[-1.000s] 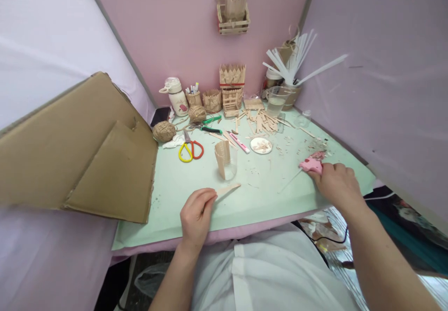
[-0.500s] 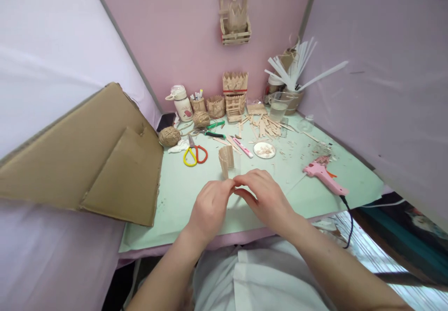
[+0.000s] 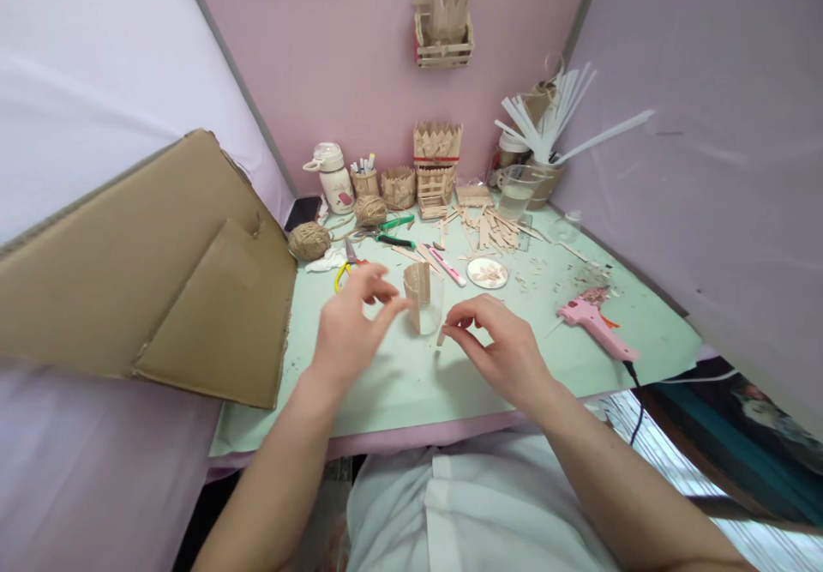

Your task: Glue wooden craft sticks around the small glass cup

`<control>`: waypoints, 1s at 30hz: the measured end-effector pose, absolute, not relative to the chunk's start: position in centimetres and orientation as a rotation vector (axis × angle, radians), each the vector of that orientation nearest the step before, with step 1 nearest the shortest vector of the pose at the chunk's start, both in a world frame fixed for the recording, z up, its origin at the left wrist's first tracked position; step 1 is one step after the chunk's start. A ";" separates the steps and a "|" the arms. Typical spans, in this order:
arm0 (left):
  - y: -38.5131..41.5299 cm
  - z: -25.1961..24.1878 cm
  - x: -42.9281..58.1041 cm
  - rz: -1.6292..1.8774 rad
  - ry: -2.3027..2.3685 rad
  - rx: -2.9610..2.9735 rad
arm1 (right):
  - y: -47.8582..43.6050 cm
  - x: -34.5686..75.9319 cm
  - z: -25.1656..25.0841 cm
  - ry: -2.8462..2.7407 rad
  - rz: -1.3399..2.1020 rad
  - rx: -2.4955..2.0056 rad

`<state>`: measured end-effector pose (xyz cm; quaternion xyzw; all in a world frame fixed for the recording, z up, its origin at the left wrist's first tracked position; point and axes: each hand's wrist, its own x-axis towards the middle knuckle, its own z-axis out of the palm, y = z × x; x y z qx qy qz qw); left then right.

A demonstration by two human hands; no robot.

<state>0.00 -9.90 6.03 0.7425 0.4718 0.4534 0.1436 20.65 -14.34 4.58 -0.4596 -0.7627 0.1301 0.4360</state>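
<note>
My right hand (image 3: 495,340) pinches a short wooden stick piece (image 3: 441,337) between thumb and fingertips, its lower end pointing down over the table. My left hand (image 3: 357,319) is lifted left of the cup, slightly blurred, thumb and fingers apart with nothing visible between them. Between the hands stands a clear cup (image 3: 432,310), upright. Flat wooden strips (image 3: 417,285) cover its left and back side, while its right side is bare and see-through. Partly hidden behind my left hand lie scissors (image 3: 340,277) with a yellow handle loop.
A pink glue gun (image 3: 597,328) lies at the right, its cord over the table edge. A white dish (image 3: 487,273) of wood bits, a pink cutter (image 3: 446,266), pliers (image 3: 395,241), twine balls (image 3: 309,241) and a stick pile (image 3: 492,229) lie behind. Cardboard (image 3: 212,298) leans left.
My hands, together in front of the cup before, have parted. The left moved left and up, its fingers opening; the right shifted slightly right with the wooden piece. The view tilted a little.
</note>
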 end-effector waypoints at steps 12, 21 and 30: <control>-1.5 0.5 0.0 0.495 0.564 1.763 | -12.0 19.6 3.4 -1.752 0.328 -1.064; -1.2 -0.9 0.0 0.479 0.501 1.671 | -10.9 19.3 2.6 -1.760 0.309 -1.046; -1.6 -0.5 0.3 0.480 0.538 1.676 | -10.7 18.9 2.7 -1.780 0.293 -1.073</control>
